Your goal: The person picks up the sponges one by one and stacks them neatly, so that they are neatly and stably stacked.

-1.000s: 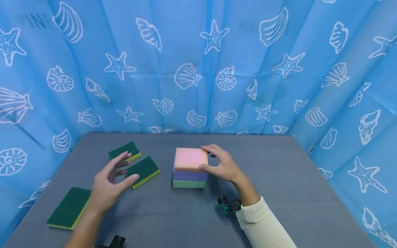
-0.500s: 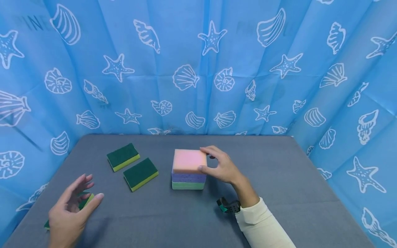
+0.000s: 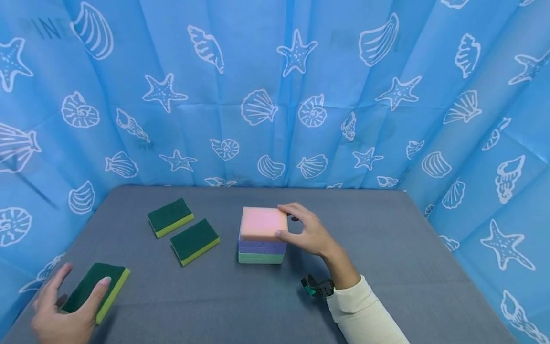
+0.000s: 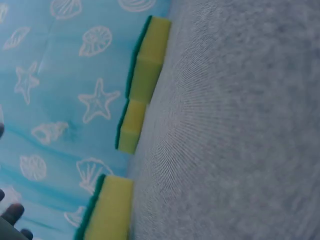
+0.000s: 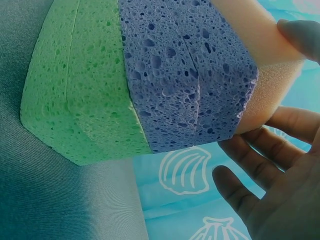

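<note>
My right hand (image 3: 311, 234) holds a pale pink-orange sponge (image 3: 264, 223) by its right side, thumb at the front corner and fingers at the back. That sponge tops a stack, over a purple sponge (image 5: 165, 65) and a green sponge (image 5: 75, 90), both porous in the right wrist view. At the near left, my left hand (image 3: 62, 325) hovers around a green-and-yellow scrub sponge (image 3: 88, 286), thumb and fingers spread over it. In the left wrist view this sponge's yellow side shows at the bottom, the fingertips (image 4: 13, 214) apart from it at the left edge.
Two more scrub sponges, one farther back (image 3: 170, 214) and one nearer the stack (image 3: 195, 239), lie green side up on the grey cloth-covered table (image 3: 206, 306). A blue shell-print curtain (image 3: 275, 95) hangs behind and along both sides.
My left hand has moved left and toward me, from beside the two back scrub sponges to the near-left one. My right hand stays at the pink-orange sponge.
</note>
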`<control>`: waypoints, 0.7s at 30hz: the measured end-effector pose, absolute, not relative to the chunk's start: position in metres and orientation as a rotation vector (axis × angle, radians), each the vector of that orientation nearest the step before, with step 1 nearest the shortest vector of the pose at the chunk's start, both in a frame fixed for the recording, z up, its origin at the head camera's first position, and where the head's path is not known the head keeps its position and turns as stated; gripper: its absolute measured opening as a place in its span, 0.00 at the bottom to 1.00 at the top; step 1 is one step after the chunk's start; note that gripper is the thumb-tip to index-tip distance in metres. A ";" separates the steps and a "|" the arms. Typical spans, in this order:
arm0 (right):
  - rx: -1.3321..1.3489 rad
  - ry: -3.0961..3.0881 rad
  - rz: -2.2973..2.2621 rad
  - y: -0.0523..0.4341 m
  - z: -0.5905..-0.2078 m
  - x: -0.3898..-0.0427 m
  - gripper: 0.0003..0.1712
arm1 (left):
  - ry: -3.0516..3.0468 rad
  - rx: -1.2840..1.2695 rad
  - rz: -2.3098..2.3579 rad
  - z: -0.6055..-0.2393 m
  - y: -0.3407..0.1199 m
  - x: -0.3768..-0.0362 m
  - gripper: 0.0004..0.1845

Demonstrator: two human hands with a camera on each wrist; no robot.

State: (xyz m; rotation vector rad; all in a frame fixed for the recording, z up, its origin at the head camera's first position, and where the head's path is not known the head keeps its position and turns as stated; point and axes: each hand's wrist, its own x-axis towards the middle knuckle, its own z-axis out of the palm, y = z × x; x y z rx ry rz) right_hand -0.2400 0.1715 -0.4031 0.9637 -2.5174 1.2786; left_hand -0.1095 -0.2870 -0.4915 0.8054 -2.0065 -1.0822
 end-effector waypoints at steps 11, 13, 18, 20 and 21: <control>0.986 -2.496 1.275 0.171 -0.404 -0.242 0.34 | -2.299 1.197 -1.045 -0.505 -0.313 -0.103 0.57; 0.989 -2.498 1.279 0.171 -0.404 -0.241 0.34 | -2.377 1.277 -1.057 -0.492 -0.305 -0.100 0.59; 0.982 -2.502 1.274 0.171 -0.405 -0.242 0.35 | -2.568 1.423 -1.053 -0.471 -0.291 -0.096 0.58; 0.978 -2.505 1.268 0.171 -0.405 -0.242 0.35 | -2.617 1.440 -1.029 -0.468 -0.290 -0.095 0.57; 0.976 -2.507 1.267 0.171 -0.405 -0.242 0.35 | -2.633 1.445 -1.011 -0.467 -0.290 -0.095 0.56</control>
